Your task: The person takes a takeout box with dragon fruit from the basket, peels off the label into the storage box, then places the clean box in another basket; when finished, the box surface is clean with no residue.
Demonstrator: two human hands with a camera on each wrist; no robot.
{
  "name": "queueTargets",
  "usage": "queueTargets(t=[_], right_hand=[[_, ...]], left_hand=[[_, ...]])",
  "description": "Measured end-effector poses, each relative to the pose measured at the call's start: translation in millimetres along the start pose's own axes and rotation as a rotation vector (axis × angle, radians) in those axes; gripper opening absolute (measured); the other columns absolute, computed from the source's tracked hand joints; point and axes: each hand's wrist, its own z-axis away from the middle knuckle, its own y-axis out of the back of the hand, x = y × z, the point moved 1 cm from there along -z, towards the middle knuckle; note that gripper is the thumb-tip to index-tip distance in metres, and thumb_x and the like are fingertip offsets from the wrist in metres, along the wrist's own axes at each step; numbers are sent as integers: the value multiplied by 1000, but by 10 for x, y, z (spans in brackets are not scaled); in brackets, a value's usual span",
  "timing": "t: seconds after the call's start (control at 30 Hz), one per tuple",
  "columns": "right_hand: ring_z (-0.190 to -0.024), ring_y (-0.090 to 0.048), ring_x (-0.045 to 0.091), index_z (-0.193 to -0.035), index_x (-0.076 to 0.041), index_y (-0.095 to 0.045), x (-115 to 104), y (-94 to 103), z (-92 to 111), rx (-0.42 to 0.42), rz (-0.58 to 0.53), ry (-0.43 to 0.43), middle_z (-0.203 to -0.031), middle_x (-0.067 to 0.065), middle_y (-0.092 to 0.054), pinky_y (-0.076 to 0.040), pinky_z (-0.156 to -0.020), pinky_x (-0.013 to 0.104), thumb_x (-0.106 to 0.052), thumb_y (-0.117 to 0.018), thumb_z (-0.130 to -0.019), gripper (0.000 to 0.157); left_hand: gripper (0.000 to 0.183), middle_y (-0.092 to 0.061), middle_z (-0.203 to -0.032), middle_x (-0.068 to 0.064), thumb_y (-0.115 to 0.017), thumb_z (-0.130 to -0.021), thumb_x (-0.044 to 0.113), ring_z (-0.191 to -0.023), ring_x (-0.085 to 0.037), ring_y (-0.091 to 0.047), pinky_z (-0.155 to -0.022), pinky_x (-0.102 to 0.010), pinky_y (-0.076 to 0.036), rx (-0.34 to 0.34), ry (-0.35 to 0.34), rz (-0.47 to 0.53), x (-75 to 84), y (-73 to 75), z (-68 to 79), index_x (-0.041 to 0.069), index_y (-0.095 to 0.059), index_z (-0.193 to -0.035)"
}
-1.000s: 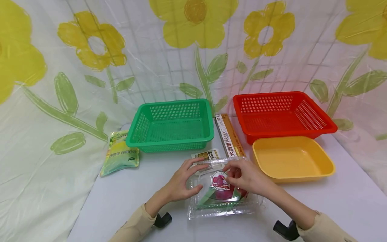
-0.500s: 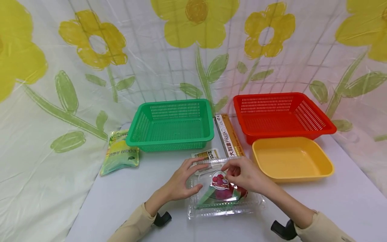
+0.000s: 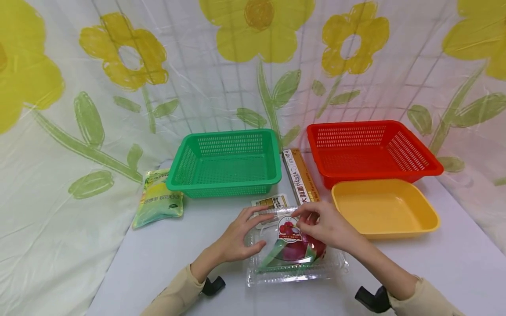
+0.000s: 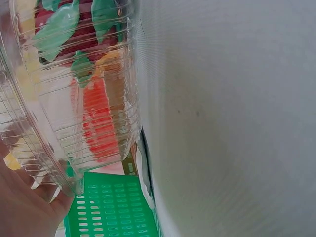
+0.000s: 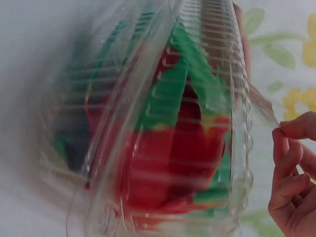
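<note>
A clear plastic clamshell box (image 3: pixel 294 271) lies in front of me, with a red dragon fruit with green tips (image 5: pixel 153 163) inside. Between thumb and finger my right hand (image 3: pixel 326 226) pinches the edge of a round sticker (image 3: pixel 289 230) printed with a dragon fruit, over the lid. In the right wrist view, the sticker's thin edge (image 5: pixel 264 106) stands up from the lid at those fingertips. My left hand (image 3: pixel 239 239) spreads over the box's left side, thumb apart from the fingers. At the box's corner in the left wrist view, the left hand's fingers (image 4: pixel 61 202) touch the plastic.
Behind the box stand a green basket (image 3: pixel 225 186), a red basket (image 3: pixel 375 175) and a yellow tray (image 3: pixel 385 232). A pasta box (image 3: pixel 301 177) lies between the baskets. Beside it is a small brown-and-white package (image 3: pixel 272 202). A green-yellow bag (image 3: pixel 160 199) lies at the left.
The sticker has shifted slightly away from me and now faces up more squarely, with the right hand still pinching it. The left hand and the box hold nearly the same place.
</note>
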Motion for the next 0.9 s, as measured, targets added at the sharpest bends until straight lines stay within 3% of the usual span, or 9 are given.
queueTargets(t=[0.47, 0.9], right_hand=[[-69, -55, 18, -102, -5, -74, 179, 166, -35, 57, -13, -59, -81, 1, -65, -52, -59, 23, -6, -74, -84, 18], [-73, -55, 21, -108, 1, -72, 499, 422, -64, 124, -42, -108, -92, 9, -69, -50, -59, 23, -9, -71, -90, 21]], left_hand=[[63, -39, -151, -8, -67, -83, 31, -136, -25, -38, -104, -53, -41, -1, 2, -15, 8, 27, -8, 17, -51, -142], [63, -39, -151, -9, -67, -83, 31, -134, -25, -39, -103, -52, -42, -6, -3, -14, 16, 11, 1, 16, -51, -142]])
